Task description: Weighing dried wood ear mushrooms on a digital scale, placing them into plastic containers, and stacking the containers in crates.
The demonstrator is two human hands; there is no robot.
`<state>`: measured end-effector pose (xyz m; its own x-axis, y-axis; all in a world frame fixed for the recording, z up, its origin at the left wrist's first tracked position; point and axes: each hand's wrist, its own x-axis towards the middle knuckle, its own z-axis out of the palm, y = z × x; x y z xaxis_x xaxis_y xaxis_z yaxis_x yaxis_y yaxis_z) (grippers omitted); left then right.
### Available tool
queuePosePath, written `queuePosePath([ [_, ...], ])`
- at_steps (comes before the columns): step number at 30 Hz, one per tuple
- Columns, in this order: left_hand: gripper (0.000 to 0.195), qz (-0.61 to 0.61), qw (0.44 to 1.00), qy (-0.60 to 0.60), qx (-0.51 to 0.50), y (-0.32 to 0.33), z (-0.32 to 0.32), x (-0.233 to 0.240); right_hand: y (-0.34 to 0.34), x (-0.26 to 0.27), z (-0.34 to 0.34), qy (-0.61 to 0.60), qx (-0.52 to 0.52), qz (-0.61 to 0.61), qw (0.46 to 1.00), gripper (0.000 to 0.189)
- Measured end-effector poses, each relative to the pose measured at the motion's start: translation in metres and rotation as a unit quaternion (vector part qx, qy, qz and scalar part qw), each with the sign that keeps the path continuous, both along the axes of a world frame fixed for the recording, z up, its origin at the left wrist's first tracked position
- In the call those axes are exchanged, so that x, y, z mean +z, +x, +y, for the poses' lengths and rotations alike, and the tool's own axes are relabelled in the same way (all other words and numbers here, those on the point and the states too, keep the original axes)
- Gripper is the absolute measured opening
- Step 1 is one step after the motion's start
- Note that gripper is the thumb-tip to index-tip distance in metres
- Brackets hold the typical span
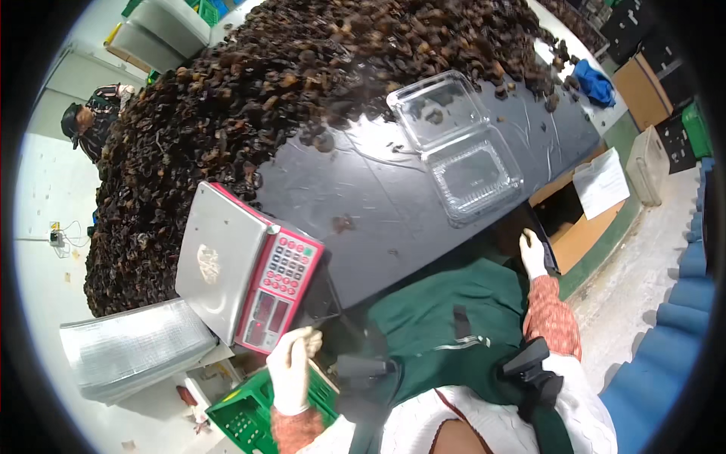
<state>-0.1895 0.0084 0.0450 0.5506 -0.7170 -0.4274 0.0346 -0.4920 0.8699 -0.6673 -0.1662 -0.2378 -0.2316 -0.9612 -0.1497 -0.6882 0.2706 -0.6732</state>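
My left hand [292,363], in a pale glove, is held with bent fingers beside the front edge of a red and silver digital scale [281,284], above a green plastic crate [249,406]. Whether it grips anything is unclear. My right hand [533,255], gloved too, rests at the near edge of an open cardboard box [587,241]; its fingertips touch the dark rim, and a grip cannot be made out. An open clear plastic clamshell container [471,170] lies on the grey table. Beyond it spreads a large heap of dark, wrinkled pieces that look like wood ear fungus [187,119].
A silver foil-faced block [136,340] stands left of the scale. A white paper [601,181] lies on the box. Blue cloth [594,83] sits at the table's far right corner. Another person [96,119] is at the heap's far left. Grey bins [164,34] stand at the upper left.
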Motion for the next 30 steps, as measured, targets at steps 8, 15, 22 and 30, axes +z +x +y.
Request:
queuePosePath([
  [8, 0.038, -0.365, 0.845, -0.266, -0.286, -0.029, -0.044, -0.125, 0.045, 0.133, -0.043, -0.267, 0.066, 0.069, 0.959, 0.038],
  [15, 0.062, -0.527, 0.744, -0.176, -0.372, -0.040, -0.051, -0.168, 0.101, 0.156, -0.034, -0.358, 0.174, 0.169, 0.902, 0.042],
  [22, 0.058, -0.556, 0.709, -0.168, -0.400, -0.055, -0.067, -0.160, -0.024, -0.032, 0.071, 0.168, -0.143, -0.008, 0.975, 0.039],
  [30, 0.057, -0.512, 0.727, -0.147, -0.432, -0.040, -0.064, -0.141, 0.050, -0.085, 0.124, 0.373, -0.083, -0.115, 0.917, 0.035],
])
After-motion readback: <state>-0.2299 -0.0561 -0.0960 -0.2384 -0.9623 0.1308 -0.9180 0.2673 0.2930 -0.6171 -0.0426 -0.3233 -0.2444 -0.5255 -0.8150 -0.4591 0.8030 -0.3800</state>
